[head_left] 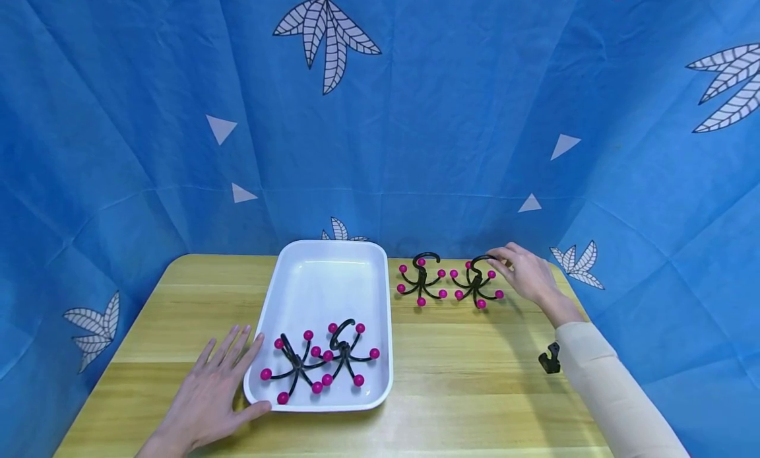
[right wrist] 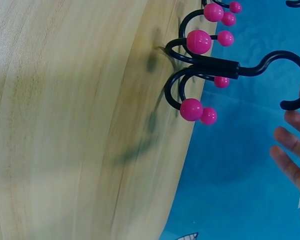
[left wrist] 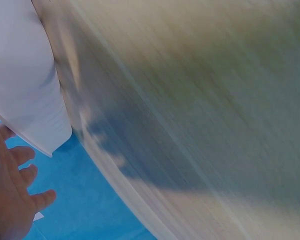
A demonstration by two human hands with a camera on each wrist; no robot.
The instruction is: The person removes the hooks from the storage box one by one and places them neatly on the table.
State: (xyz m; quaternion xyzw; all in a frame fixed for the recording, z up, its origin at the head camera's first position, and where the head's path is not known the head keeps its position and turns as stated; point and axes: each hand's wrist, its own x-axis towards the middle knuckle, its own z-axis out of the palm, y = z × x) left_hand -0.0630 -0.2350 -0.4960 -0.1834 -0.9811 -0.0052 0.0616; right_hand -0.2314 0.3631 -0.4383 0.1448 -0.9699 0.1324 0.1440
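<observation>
My right hand (head_left: 525,273) pinches the curved top of a black multi-armed hook hanger (head_left: 477,282) with pink ball tips, near the table's back right. In the right wrist view, fingertips touch the end of that hanger's hook (right wrist: 277,54), and its arms hang beneath the central stem. Just left of it a matching hanger (head_left: 422,278) stands upright on the table. Two more, a left hanger (head_left: 298,365) and a right hanger (head_left: 344,350), lie in the front half of a white tray (head_left: 332,280). My left hand (head_left: 208,395) has its fingers spread along the tray's left side, thumb at the front corner.
A wooden table (head_left: 463,385) carries everything, with blue patterned cloth (head_left: 386,148) hanging behind and at both sides. A small black clip-like piece (head_left: 551,360) is beside my right forearm.
</observation>
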